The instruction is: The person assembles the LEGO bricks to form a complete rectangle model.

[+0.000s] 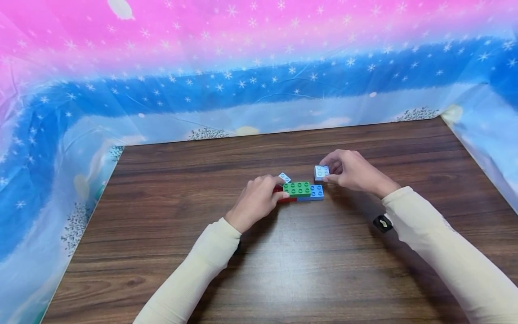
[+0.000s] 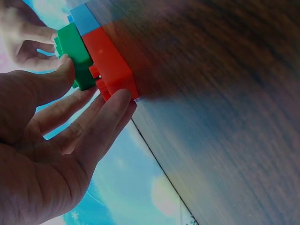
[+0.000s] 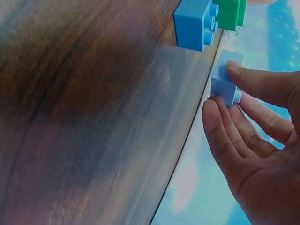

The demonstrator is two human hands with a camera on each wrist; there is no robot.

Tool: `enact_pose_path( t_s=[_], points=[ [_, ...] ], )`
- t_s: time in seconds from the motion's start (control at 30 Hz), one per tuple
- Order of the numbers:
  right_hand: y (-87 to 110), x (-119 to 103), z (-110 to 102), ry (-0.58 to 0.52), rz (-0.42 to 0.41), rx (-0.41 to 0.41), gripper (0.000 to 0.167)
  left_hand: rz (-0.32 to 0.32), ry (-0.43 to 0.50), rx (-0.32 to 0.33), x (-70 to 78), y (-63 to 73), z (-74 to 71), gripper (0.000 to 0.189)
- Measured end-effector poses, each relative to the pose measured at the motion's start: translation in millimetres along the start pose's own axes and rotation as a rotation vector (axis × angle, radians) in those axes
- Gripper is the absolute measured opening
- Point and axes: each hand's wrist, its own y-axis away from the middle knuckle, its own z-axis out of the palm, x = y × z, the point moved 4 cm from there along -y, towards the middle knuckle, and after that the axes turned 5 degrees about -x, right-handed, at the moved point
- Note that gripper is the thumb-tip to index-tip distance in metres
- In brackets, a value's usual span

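Note:
My left hand (image 1: 256,196) grips the left end of a small toy-brick build on the table. In that build a green brick (image 1: 296,189) sits on top, bridging a red brick (image 2: 111,63) and a blue brick (image 1: 317,192) side by side below. The thumb lies against the green brick, and fingers reach around the red one's end. To the right and slightly behind, my right hand (image 1: 355,172) pinches a pale white-blue brick (image 1: 321,172) between thumb and fingers, studs up. Another pale brick (image 1: 284,178) lies just behind the green brick, partly hidden by the left hand.
The bricks are around the middle of a dark wood-grain table (image 1: 162,216). Its back edge meets a pink and blue snowflake cloth (image 1: 259,81) that hangs behind and along both sides. A dark band (image 1: 382,223) shows below the right sleeve's cuff.

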Motion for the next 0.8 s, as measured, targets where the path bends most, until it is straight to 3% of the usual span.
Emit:
enact_pose_path(
  t_s=[0.8],
  points=[
    [12.9,-8.4,13.4,-0.021,-0.091,-0.063,0.029,-0.003,-0.006,-0.005,1.2,0.9,-0.2,0.037]
  ],
)
